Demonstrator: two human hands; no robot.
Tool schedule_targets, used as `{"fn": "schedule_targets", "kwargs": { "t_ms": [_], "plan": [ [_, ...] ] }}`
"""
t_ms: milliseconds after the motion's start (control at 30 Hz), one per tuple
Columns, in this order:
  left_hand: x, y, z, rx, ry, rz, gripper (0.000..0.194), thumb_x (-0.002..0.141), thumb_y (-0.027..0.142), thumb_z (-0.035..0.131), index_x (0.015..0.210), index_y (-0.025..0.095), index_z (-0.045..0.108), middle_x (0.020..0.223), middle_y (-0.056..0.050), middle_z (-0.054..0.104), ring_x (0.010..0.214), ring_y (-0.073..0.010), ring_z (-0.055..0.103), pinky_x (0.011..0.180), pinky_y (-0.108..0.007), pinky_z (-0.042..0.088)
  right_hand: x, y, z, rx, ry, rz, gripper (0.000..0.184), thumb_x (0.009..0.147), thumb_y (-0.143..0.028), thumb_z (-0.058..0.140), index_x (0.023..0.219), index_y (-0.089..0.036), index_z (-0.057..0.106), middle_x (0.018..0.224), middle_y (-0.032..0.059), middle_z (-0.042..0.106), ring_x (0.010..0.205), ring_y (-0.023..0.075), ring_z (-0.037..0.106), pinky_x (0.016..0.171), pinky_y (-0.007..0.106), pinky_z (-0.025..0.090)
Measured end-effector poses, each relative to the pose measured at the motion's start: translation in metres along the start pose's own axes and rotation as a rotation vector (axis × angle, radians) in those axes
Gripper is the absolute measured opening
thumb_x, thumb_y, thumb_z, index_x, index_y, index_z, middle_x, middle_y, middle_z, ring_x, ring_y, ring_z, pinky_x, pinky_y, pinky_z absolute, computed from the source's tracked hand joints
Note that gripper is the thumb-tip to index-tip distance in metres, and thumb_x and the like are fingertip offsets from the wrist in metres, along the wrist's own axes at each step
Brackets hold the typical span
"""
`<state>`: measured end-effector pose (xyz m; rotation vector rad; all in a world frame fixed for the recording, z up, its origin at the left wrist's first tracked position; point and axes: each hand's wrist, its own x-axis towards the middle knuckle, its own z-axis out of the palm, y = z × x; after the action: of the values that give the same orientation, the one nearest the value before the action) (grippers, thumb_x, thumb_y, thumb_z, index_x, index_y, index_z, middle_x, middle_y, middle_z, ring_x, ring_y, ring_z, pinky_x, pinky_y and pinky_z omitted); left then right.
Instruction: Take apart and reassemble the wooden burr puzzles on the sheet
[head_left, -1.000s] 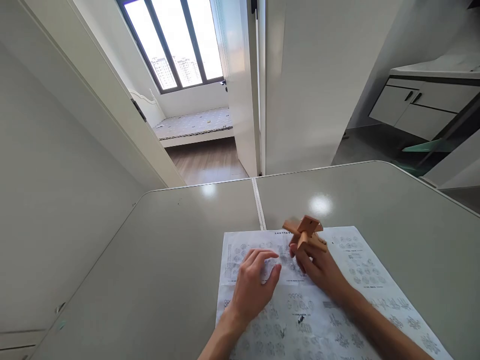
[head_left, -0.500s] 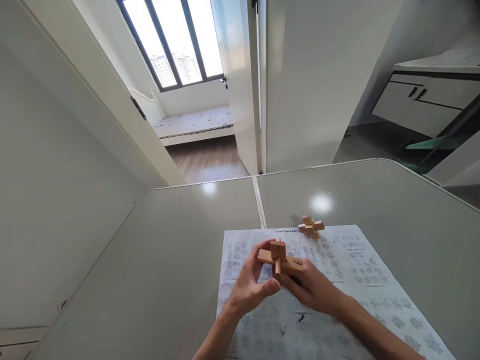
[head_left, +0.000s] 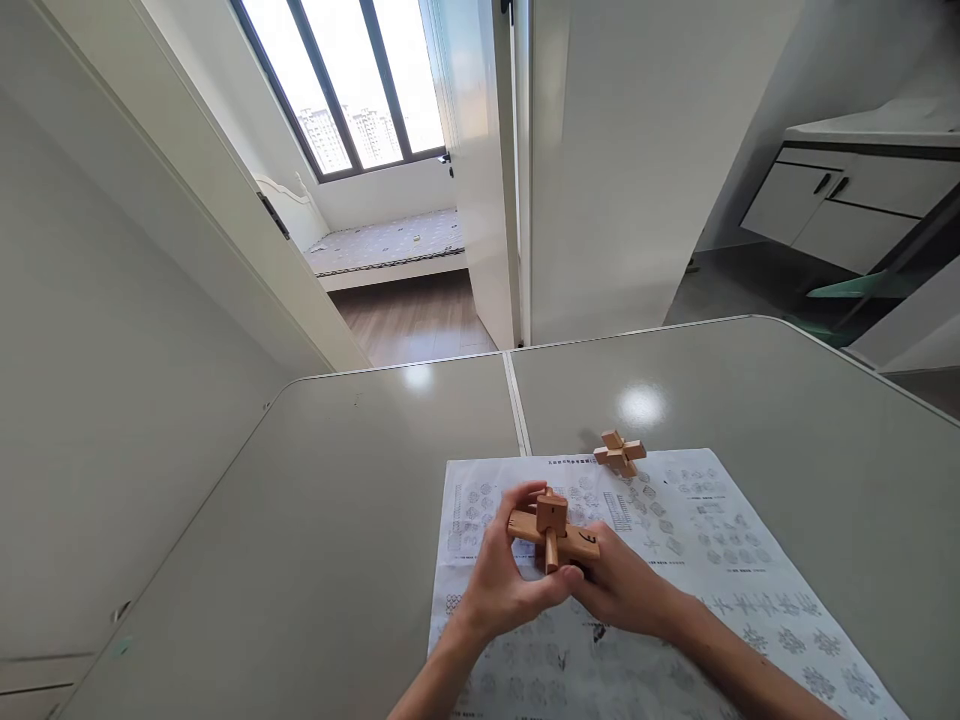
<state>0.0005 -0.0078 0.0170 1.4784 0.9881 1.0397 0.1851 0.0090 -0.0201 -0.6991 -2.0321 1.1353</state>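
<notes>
Between my two hands is a wooden interlocking puzzle (head_left: 552,525), made of crossed blocks with a round peg pointing toward me and a dark mark on its right arm. My left hand (head_left: 504,575) curls around its left side, fingers behind and thumb at the front below the peg. My right hand (head_left: 619,580) grips the right arm from the right and below; some of its fingers are hidden. Under the hands lies a large printed instruction sheet (head_left: 645,650). At the sheet's far edge rests a second wooden puzzle (head_left: 619,453), a star-like cross of bars.
The sheet lies on a grey-green glossy table (head_left: 315,560) with a pale seam (head_left: 516,405) running away from me. Beyond the table stand an open door (head_left: 480,200) and a bed (head_left: 397,240). A low white cabinet (head_left: 847,205) is at far right.
The held puzzle has come slightly lower and to the left. My left thumb has moved right, under the peg, nearer to my right hand. The second puzzle stays on the sheet's edge.
</notes>
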Motion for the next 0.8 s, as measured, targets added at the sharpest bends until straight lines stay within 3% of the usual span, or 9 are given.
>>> {"fn": "schedule_targets", "kwargs": {
  "t_ms": [267,400,533,667,800],
  "plan": [
    [0.001,-0.003,-0.002,0.116,0.153,0.0,0.068,0.082,0.04,0.078,0.142,0.028,0.048,0.128,-0.011,0.069,0.114,-0.0298,0.07,0.1,-0.045,0.059,0.003,-0.009,-0.011,0.298,0.003,0.193,0.024,0.101,-0.044,0.059,0.092,-0.023,0.065,0.068,-0.0019,0.057,0.056,0.0145,0.045,0.054,0.027,0.037],
    [0.003,0.002,-0.005,0.167,0.245,-0.006,0.07,0.08,0.035,0.082,0.142,0.029,0.049,0.133,-0.01,0.068,0.12,-0.0307,0.068,0.106,-0.048,0.056,0.006,-0.012,-0.016,0.573,0.082,0.291,0.038,0.105,-0.053,0.048,0.089,-0.021,0.061,0.061,-0.0029,0.058,0.05,0.0129,0.045,0.053,0.027,0.039],
    [0.004,0.007,-0.005,0.176,0.22,0.016,0.079,0.072,0.037,0.092,0.14,0.03,0.052,0.132,-0.009,0.069,0.122,-0.0323,0.068,0.107,-0.05,0.055,0.008,-0.01,-0.018,0.696,0.121,0.427,0.057,0.107,-0.062,0.042,0.071,-0.021,0.055,0.05,-0.0038,0.052,0.041,0.01,0.039,0.045,0.025,0.034],
    [0.003,0.005,-0.005,0.178,0.189,0.034,0.092,0.066,0.044,0.098,0.144,0.031,0.05,0.136,-0.011,0.068,0.122,-0.0341,0.067,0.105,-0.051,0.056,0.009,-0.009,-0.016,0.854,0.11,0.497,0.05,0.102,-0.058,0.059,0.07,-0.021,0.05,0.045,-0.0087,0.045,0.034,0.0058,0.028,0.038,0.021,0.023],
    [0.002,-0.002,-0.008,0.141,0.157,0.047,0.098,0.063,0.059,0.096,0.145,0.03,0.051,0.139,-0.014,0.066,0.126,-0.0369,0.064,0.105,-0.051,0.055,0.008,-0.008,-0.011,0.985,0.106,0.499,0.048,0.1,-0.057,0.064,0.071,-0.021,0.05,0.044,-0.0103,0.042,0.033,0.0047,0.026,0.036,0.019,0.022]
  ]
}}
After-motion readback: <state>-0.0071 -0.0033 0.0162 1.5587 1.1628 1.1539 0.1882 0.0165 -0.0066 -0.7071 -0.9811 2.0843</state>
